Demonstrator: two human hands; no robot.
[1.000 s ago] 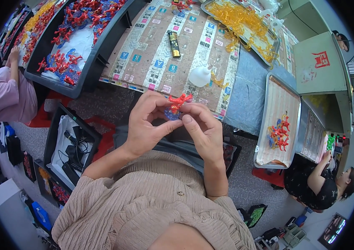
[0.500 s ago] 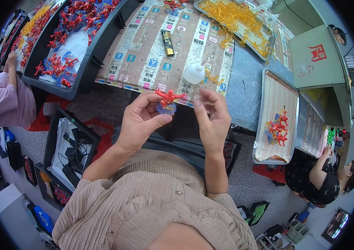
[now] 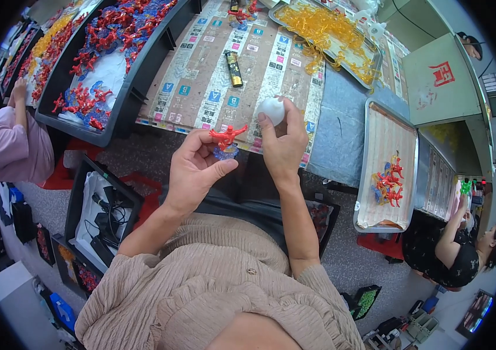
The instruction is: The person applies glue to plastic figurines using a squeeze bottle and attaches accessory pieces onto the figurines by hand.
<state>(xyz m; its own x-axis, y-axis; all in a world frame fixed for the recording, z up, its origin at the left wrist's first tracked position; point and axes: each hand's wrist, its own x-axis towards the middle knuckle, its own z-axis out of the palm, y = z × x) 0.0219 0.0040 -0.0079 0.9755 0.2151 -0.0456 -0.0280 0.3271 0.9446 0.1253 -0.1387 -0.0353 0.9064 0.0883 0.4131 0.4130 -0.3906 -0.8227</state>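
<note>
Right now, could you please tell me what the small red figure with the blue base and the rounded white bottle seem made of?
The red figure: probably plastic, glossy, given its small highlights. Its blue base: likely translucent plastic, given its glassy glints. The white bottle: perhaps smooth, satin plastic, given its soft sheen.

Cool, fairly even indoor light is falling across the worktable (image 3: 253, 64), the left hand (image 3: 192, 172) and the right hand (image 3: 286, 143), while darker shadow is lying beneath the table's near edge and a dark-framed panel (image 3: 479, 312) at lower right is glaring. The fisheye lens is bending the pale cabinet (image 3: 434, 99) near the black rim, where background details are looking soft, whereas both hands are appearing reasonably crisp.
</note>
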